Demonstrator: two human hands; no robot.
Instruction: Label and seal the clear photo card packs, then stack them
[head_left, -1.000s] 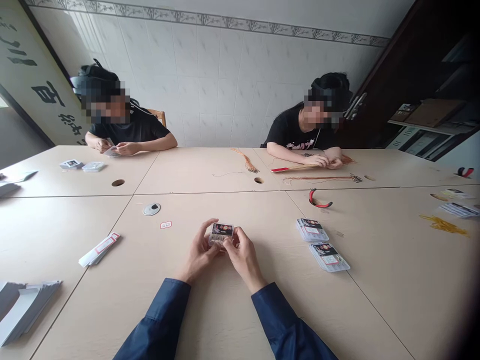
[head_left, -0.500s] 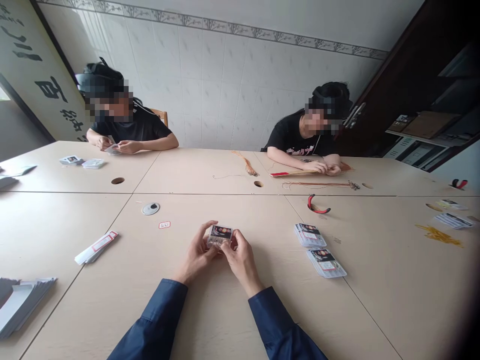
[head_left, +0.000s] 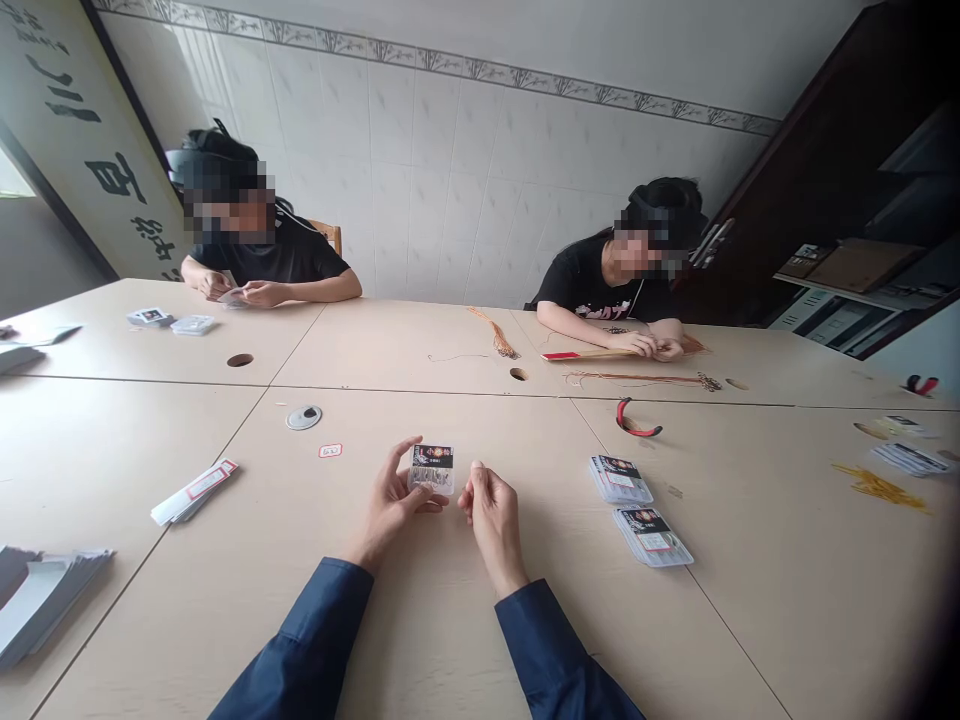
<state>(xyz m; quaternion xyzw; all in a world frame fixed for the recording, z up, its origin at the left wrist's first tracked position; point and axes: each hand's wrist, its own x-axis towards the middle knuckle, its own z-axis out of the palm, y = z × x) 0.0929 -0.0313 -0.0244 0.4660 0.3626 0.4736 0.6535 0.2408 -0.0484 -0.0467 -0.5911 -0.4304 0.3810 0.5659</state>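
Note:
A small clear plastic box (head_left: 432, 470) with a black printed label and small dark pieces inside is in my left hand (head_left: 393, 508). My left thumb lies along its lower front and the fingers wrap behind it. Just to the right, apart from the box, is my right hand (head_left: 493, 520). Its fingers are curled in and the thumb presses against them; whether something small is pinched there I cannot make out. Farther right lie two stacks of similar flat boxes, a rear stack (head_left: 621, 480) and a front stack (head_left: 652, 536).
A red-handled tool (head_left: 636, 424) rests beyond the stacks. White strips (head_left: 193, 492), a small red-edged label (head_left: 330, 451) and folded white papers (head_left: 56, 600) lie to the left. Yellow pieces (head_left: 881, 487) are at right. Two people sit opposite, working with their hands.
My right hand has let go of the plastic box and moved slightly right. The box now stays in my left hand alone, its front more fully visible. The view has shifted slightly.

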